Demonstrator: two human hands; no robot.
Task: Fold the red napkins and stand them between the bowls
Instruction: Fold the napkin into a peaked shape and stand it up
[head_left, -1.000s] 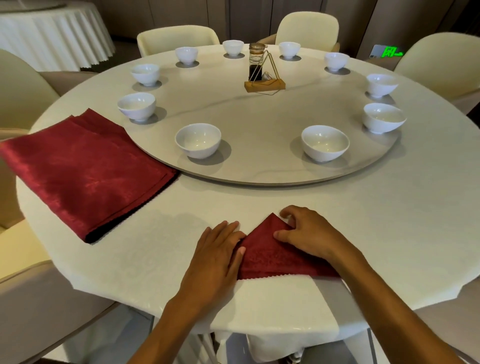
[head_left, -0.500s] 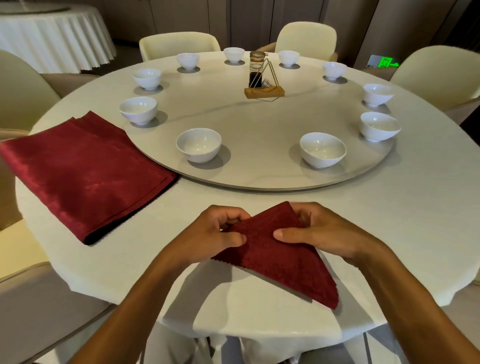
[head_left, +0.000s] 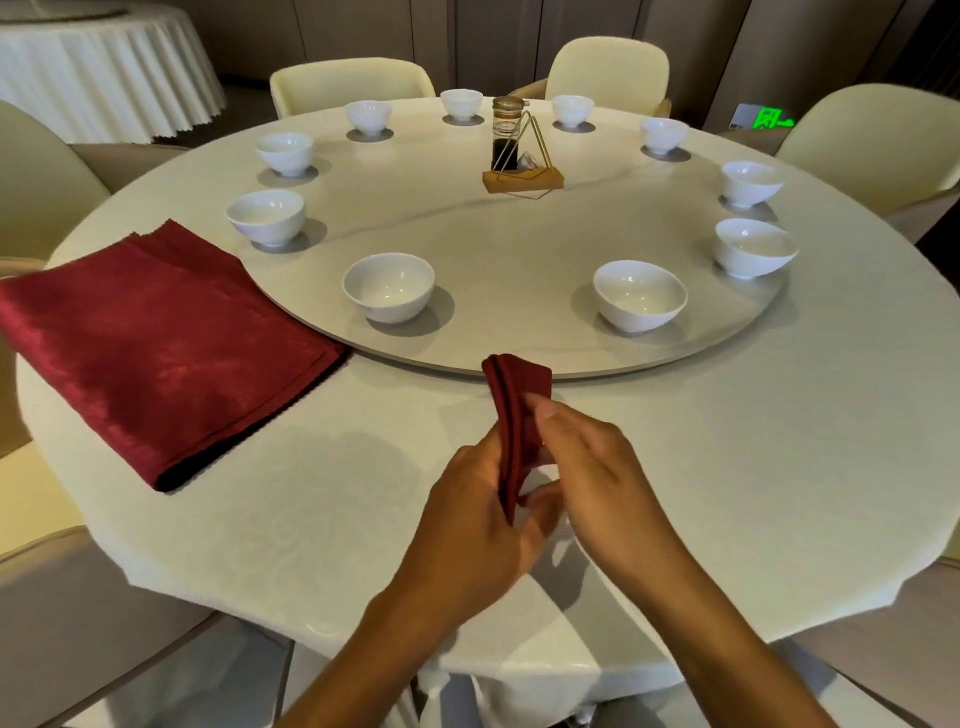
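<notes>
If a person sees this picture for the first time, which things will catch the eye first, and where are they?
First, the folded red napkin at the near centre, held up above the table between the left hand and right hand. Next, the stack of flat red napkins lying at the left. Then the ring of white bowls on the round turntable, with a small bottle stand in its middle.

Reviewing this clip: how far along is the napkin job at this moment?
Done: nothing stands between the white bowls on the turntable yet. In hand: one folded red napkin is lifted off the table, the left hand gripping its lower end and the right hand against its side. Left: standing this one, then folding the stack of red napkins lying flat at the left.
</notes>
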